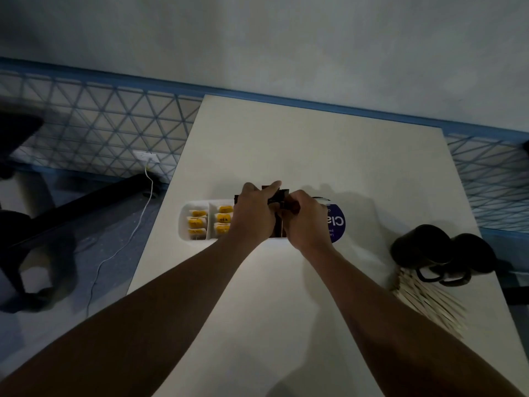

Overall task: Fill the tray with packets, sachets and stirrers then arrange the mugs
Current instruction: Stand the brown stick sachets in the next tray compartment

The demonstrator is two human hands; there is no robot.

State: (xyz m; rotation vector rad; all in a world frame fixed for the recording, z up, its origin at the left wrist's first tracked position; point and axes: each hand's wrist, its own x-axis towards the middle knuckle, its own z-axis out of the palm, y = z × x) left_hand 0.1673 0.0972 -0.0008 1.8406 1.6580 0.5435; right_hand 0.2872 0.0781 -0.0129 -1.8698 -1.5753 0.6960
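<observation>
Sachet step in hand, I judge - left hand [252, 216] and right hand [306, 222], each grip closed round dark sachets [279, 196] over the tray [182, 224] - next, seat them beside the tea bags [197, 222].

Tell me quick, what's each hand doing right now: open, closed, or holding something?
Left hand: holding a bunch of dark brown flat sachets over the white plastic divided tray.
Right hand: gripping the same sachets.
</observation>
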